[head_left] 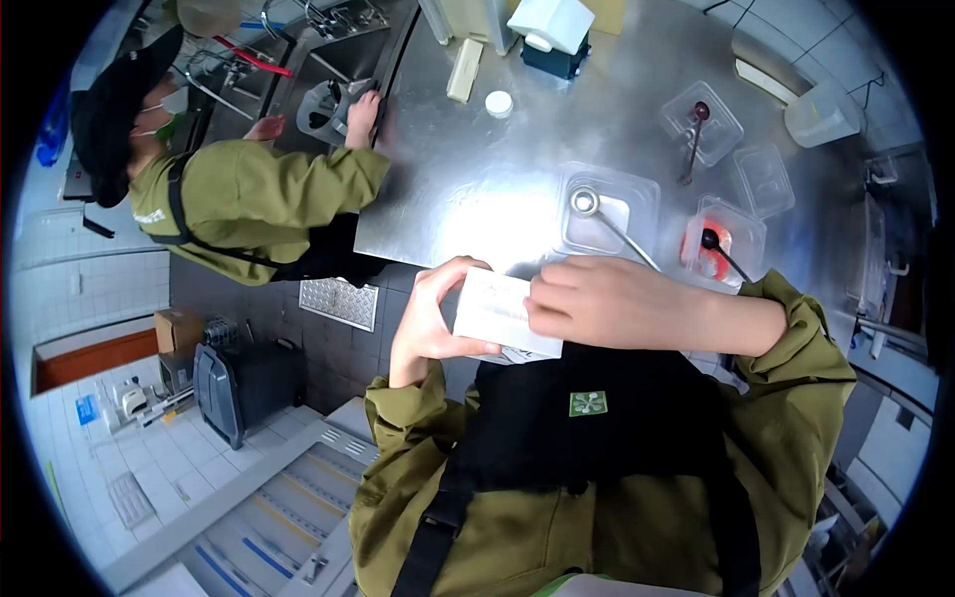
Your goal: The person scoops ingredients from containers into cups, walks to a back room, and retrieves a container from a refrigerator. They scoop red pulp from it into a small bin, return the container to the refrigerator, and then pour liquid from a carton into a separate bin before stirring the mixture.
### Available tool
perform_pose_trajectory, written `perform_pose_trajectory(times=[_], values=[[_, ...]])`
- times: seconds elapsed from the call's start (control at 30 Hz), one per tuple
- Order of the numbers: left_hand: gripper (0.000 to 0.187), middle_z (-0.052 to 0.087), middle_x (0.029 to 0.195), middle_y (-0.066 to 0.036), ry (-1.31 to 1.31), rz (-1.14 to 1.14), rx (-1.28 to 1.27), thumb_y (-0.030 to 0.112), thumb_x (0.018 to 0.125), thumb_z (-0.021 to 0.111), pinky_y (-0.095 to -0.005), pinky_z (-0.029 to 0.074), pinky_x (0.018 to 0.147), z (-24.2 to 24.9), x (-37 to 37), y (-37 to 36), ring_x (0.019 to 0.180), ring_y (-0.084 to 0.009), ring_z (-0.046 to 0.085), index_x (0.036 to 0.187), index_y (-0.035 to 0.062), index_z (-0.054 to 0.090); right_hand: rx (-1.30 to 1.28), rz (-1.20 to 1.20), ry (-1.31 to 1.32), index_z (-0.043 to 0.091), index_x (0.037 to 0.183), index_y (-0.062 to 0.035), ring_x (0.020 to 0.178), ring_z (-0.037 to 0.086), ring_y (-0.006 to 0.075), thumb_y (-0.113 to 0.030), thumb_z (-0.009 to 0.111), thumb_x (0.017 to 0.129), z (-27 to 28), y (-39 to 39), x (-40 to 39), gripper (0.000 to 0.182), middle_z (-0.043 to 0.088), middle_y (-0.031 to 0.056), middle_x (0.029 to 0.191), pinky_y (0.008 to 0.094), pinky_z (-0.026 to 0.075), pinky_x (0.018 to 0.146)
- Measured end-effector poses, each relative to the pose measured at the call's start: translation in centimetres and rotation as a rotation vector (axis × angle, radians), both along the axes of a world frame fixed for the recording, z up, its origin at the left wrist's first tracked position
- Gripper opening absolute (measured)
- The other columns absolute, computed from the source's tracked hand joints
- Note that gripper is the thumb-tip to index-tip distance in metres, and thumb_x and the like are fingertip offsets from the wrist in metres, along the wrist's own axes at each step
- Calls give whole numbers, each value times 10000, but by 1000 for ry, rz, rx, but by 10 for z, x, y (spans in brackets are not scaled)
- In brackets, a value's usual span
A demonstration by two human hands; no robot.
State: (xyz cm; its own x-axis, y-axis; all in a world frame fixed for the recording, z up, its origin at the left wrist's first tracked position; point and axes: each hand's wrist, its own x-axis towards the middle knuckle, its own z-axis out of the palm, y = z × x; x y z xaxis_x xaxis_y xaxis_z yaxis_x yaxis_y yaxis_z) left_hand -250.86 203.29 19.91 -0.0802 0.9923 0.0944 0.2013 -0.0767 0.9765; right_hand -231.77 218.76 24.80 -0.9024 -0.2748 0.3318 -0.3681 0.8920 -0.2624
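A small white box (494,310) is in front of my apron, just off the near edge of the steel counter. My left hand (435,310) grips it from the left, thumb along the near side and fingers at the far side. Curled fingers of my right hand (587,303) press against its right end; their tips are partly hidden. Just beyond my right hand, a clear plastic tub (642,214) holds a metal ladle (585,202). To its right, another clear tub (751,239) has red contents and a dark-headed spoon (710,239).
On the steel counter (438,189) stand a white round lid (498,103), a cream-coloured block (465,70), a white-and-dark dispenser (552,30) and a tub with a dark red spoon (700,111). At the sink (343,55) on the left, a co-worker (249,194) handles a clear jug.
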Motion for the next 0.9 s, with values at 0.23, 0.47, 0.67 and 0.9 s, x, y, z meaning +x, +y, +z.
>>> perform_pose_trajectory(times=[0.23, 0.47, 0.67, 0.9], values=[[679, 606, 827, -88, -261, -306, -159, 308, 418, 834, -269, 453, 696, -44, -104, 1, 753, -168, 596, 944, -32, 572, 82, 82, 182, 411, 741, -84, 938, 530, 187, -135, 581, 728, -46, -34, -68, 178, 523, 92, 994, 256, 482, 744], [690, 604, 827, -87, -274, -386, -194, 332, 405, 842, -269, 452, 678, -56, -139, 9, 749, -177, 599, 936, -24, 584, -236, -76, 117, 506, 812, -50, 1097, 493, 288, -123, 624, 697, -52, -53, -89, 180, 507, 121, 1151, 378, 466, 811], [705, 606, 841, -90, -213, -389, -132, 352, 404, 853, -279, 454, 677, -59, -139, 20, 754, -182, 602, 943, -16, 587, -352, -671, -262, 535, 884, -36, 809, 573, 234, -286, 672, 707, -44, -76, -87, 335, 553, 114, 987, 320, 473, 645], [689, 616, 845, -96, -127, -408, -122, 321, 408, 850, -289, 461, 704, -55, -136, 29, 773, -199, 616, 954, -11, 590, -157, -576, -217, 478, 880, -36, 724, 485, 171, -103, 598, 719, -37, -66, -87, 212, 436, 57, 749, 267, 446, 604]])
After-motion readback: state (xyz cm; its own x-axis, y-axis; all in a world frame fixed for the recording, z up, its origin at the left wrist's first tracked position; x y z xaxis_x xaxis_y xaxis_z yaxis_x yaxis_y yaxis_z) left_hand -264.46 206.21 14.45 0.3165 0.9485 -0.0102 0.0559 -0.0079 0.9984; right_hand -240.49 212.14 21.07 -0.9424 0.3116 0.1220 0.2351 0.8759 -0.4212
